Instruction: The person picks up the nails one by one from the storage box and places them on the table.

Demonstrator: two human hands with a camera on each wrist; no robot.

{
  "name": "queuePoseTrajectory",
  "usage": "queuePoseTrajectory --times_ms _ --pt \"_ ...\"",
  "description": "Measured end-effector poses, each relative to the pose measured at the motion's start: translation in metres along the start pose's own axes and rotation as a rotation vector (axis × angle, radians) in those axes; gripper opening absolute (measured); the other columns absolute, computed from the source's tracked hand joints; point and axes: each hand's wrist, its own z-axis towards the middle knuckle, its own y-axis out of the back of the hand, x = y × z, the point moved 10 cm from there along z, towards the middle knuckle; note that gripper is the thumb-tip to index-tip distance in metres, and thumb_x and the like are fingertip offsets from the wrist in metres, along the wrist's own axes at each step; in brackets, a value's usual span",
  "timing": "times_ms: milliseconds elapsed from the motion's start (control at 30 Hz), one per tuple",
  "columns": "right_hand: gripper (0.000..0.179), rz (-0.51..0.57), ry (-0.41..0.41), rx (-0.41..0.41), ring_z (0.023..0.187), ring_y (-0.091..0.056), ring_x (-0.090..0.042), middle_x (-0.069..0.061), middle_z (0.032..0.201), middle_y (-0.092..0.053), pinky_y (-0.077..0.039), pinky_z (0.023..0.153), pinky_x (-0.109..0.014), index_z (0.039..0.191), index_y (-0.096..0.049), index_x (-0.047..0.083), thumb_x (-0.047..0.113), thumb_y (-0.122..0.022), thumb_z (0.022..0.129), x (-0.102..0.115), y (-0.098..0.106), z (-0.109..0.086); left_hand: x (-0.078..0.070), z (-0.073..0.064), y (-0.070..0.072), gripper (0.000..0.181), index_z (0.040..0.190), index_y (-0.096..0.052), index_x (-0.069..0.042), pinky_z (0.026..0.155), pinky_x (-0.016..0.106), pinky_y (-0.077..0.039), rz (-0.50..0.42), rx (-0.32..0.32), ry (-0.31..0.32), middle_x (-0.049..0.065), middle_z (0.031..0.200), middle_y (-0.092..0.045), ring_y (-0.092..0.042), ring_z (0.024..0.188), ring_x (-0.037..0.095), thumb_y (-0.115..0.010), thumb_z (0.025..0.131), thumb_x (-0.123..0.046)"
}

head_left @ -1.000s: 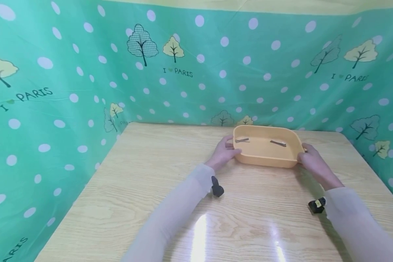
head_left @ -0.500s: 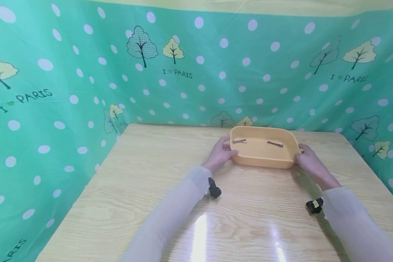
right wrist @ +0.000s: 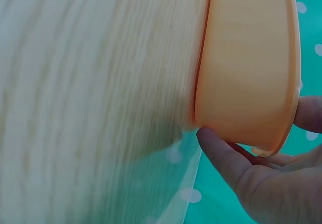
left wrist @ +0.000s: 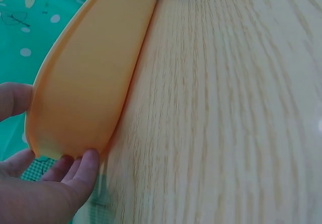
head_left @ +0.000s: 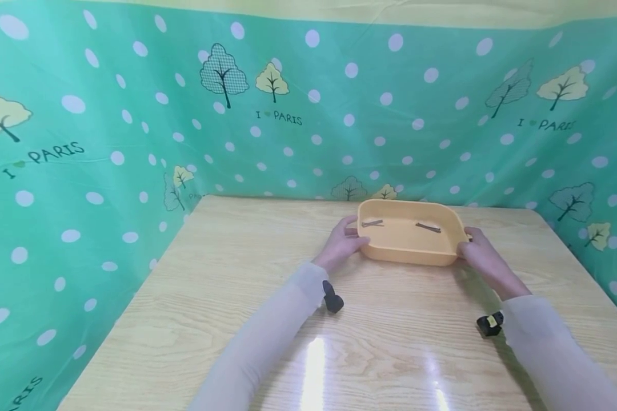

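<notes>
A shallow orange-yellow plastic basket (head_left: 408,257) with rounded corners stands near the table's back edge, a hand at each end. My left hand (head_left: 339,244) grips its left end, thumb over the rim and fingers against the outer wall. At the other end my right hand (head_left: 483,257) holds the right side the same way; in the right wrist view its fingers (right wrist: 221,153) curl beneath the handle end. Inside lie two slim dark pieces like hairpins: a crossed pair (head_left: 372,223) at the left, and a narrow one (head_left: 428,228) towards the right.
The wood-grain table (head_left: 226,274) extends left and in front of the basket, with bright light reflections near its front. A green polka-dot curtain (head_left: 288,154) hangs close behind and along both sides.
Both hands and the basket between them have shifted slightly left and a touch nearer. The dark pieces moved along inside it, and both grips look the same.
</notes>
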Motion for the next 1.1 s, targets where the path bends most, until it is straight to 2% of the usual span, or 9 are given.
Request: queuePoseTrajectory --times_ms 467,633,800,1100 --pt "0.078 -0.018 -0.003 0.007 0.129 -0.027 -0.050 -0.042 0.144 -0.012 -0.025 0.105 -0.063 0.145 0.007 -0.013 0.004 -0.037 0.082 0.002 -0.004 -0.002 0.003 -0.001 0.005 0.076 0.147 -0.033 -0.011 0.087 0.031 -0.053 -0.022 -0.001 -0.003 0.018 0.128 -0.052 -0.057 0.111 0.026 -0.072 0.082 -0.011" --pt "0.077 -0.034 0.011 -0.001 0.126 -0.029 -0.048 -0.042 0.143 -0.014 -0.024 0.105 -0.064 0.144 0.006 -0.014 0.004 -0.037 0.082 0.003 -0.004 -0.003 0.002 -0.003 0.006 0.076 0.147 -0.032 -0.010 0.087 0.031 -0.053 -0.019 0.005 -0.008 0.019 0.128 -0.052 -0.056 0.111 0.026 -0.071 0.082 -0.011" --pt "0.078 -0.036 0.016 0.002 0.127 -0.029 -0.049 -0.043 0.143 -0.014 -0.024 0.105 -0.064 0.144 0.006 -0.014 0.004 -0.038 0.082 0.005 -0.007 -0.003 0.002 -0.004 0.008 0.076 0.147 -0.033 -0.012 0.088 0.033 -0.052 -0.025 0.005 -0.004 0.018 0.129 -0.052 -0.056 0.111 0.026 -0.072 0.082 -0.011" --pt "0.078 -0.010 0.010 0.018 0.127 -0.032 -0.050 -0.042 0.143 -0.014 -0.030 0.105 -0.060 0.145 0.008 -0.013 0.004 -0.036 0.082 0.006 -0.014 -0.002 0.002 -0.008 0.013 0.076 0.148 -0.032 -0.011 0.091 0.037 -0.051 -0.047 0.010 -0.009 0.021 0.131 -0.050 -0.056 0.112 0.028 -0.071 0.082 -0.010"
